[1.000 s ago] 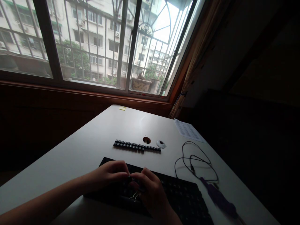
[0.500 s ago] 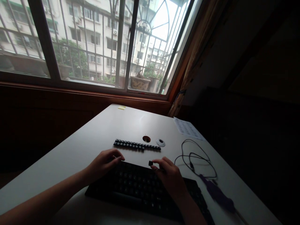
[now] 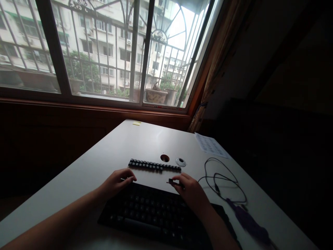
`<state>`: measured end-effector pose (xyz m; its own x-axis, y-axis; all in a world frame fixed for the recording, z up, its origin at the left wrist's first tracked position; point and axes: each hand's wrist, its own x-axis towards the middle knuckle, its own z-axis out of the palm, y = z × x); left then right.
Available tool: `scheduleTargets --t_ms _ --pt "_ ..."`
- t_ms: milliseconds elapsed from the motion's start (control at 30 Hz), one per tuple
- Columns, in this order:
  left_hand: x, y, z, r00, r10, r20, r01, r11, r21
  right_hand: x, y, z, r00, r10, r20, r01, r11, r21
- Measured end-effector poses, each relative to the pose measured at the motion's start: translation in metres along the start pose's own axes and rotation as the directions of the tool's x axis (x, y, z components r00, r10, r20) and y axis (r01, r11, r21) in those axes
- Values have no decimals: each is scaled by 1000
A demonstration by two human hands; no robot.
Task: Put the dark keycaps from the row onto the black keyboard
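A dark keycap (image 3: 170, 181) is pinched between the thumb and forefinger of my right hand (image 3: 191, 189), above the right back part of a black keyboard (image 3: 145, 208). My left hand (image 3: 118, 181) is at the keyboard's back left corner, thumb and forefinger drawn together. Whether anything is between those fingertips is too dark to make out. Behind the keyboard lie removed black keycaps (image 3: 148, 166), lined up in two rows, the nearer one shorter. My right forearm covers part of the keyboard's right side.
Right of the keyboard lie a coiled black cable (image 3: 217, 187) and a purple item (image 3: 248, 222). The white table (image 3: 109, 152) has a round cable hole (image 3: 164, 158), with its loose cover (image 3: 180, 162) beside it. Printed paper (image 3: 211, 145) and a yellow note (image 3: 136, 123) lie farther back.
My right hand has shifted slightly and turned the keycap, still pinched. My left hand stays nearly in place at the keyboard's corner. The whole view has moved a little.
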<state>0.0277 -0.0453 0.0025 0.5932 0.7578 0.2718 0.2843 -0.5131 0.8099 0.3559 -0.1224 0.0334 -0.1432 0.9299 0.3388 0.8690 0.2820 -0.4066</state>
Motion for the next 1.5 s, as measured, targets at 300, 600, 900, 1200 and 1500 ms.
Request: scheduleTargets --t_ms 300,600,900,1200,1500 --pt "2 -4 0 1000 -22 18 23 1000 -19 17 19 8 997 69 21 -69 997 -19" --pt "2 -2 -1 999 -14 39 14 1000 1 39 28 20 989 131 74 -128 990 -51" --pt "2 -1 -2 999 -11 53 10 1000 26 50 21 32 979 135 154 -118 986 -119" --pt "1 -3 -2 997 -25 69 24 999 23 49 24 39 982 143 125 -124 981 -147" --pt "2 1 -2 998 -14 57 13 1000 21 39 24 30 997 72 37 -70 996 -54"
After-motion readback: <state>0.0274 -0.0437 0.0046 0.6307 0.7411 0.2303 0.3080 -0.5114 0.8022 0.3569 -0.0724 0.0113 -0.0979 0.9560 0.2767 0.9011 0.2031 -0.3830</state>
